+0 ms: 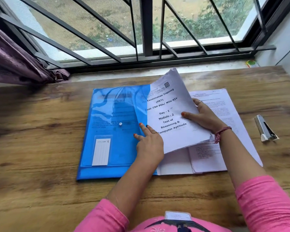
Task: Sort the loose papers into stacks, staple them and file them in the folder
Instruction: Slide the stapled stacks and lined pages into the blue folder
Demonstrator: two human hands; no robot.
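A blue plastic folder [107,131] with a white snap button and a label pocket lies flat in the middle of the wooden table [40,164]. My right hand [203,118] grips a thick stack of printed papers [167,114], thumb on its title page, and holds it tilted over the folder's right edge. My left hand [149,139] rests with straight fingers on the folder's right part, beside the lifted stack. More white sheets [224,124] lie flat on the table under and to the right of the stack. A silver stapler [265,128] lies at the far right.
A barred window [146,30] runs along the table's far edge, with a purple curtain [15,61] at the left. A small green and yellow object [252,63] sits on the sill at the right. A wall borders the table on the right.
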